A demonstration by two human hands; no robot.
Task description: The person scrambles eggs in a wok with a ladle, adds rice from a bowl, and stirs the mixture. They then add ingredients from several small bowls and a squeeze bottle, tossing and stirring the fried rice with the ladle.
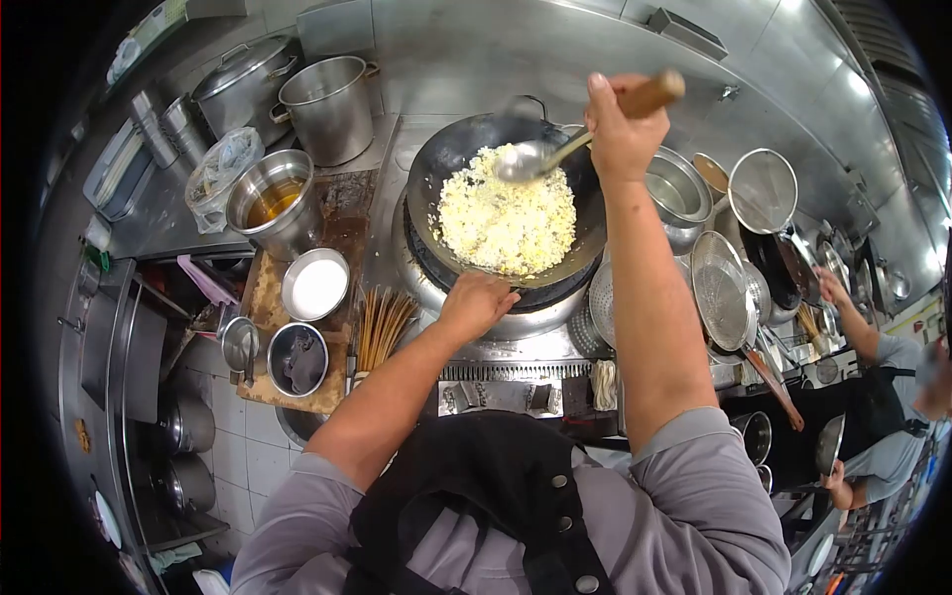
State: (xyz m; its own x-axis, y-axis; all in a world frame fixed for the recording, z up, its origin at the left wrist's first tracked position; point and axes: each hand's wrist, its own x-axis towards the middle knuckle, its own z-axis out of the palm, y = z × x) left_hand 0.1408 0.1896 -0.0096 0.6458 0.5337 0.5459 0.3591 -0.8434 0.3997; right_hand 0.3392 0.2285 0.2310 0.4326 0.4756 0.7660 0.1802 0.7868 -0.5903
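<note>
A dark wok (432, 169) sits on the round burner and holds a wide heap of white and yellow fried rice (511, 223). My left hand (478, 304) grips the wok's near rim, its fingers partly hidden at the edge. Over the far right of the wok, my right hand (627, 134) is wrapped around the handle of a ladle (524, 162). The handle has a wooden end pointing up to the right. The ladle's metal bowl is above or at the rice's upper part; whether it touches cannot be told.
On the left are a pot of amber liquid (244, 213), a bowl of white contents (315, 285) and a bamboo brush (385, 327). Strainers (718, 283) and metal pots (679, 188) stand right. Another person (888, 392) holds a pan at far right.
</note>
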